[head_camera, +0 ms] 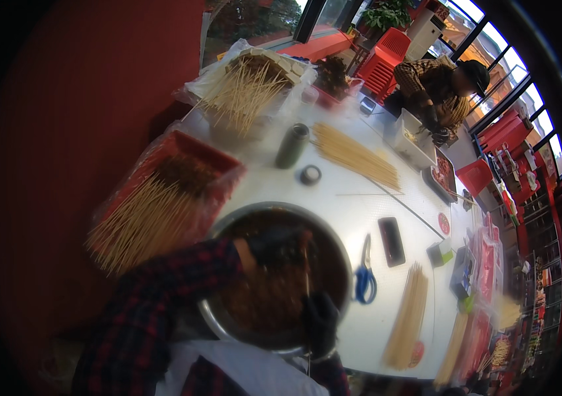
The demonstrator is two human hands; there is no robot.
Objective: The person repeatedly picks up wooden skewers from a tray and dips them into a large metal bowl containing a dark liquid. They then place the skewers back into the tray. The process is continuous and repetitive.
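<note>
A wide steel bowl [344, 247] stands before me, holding dark, sauce-coated food [261, 297] that looks like meat pieces. My right hand [320, 321], in a black glove, grips a thin wooden skewer [307, 270] at the bowl's near right rim. The skewer points away from me across the bowl. At its far end is a small reddish piece of meat [306, 236]. My left hand [278, 246], also black-gloved, is over the bowl with its fingers at that piece. Blur and dark gloves hide the exact finger positions.
Left of the bowl, a plastic-lined red tray [211, 153] holds filled skewers. Blue-handled scissors [365, 282], a phone [391, 241] and bare skewers [407, 317] lie right. A green flask [292, 146] stands beyond. Across the table a person [432, 99] works at a white tub [412, 143].
</note>
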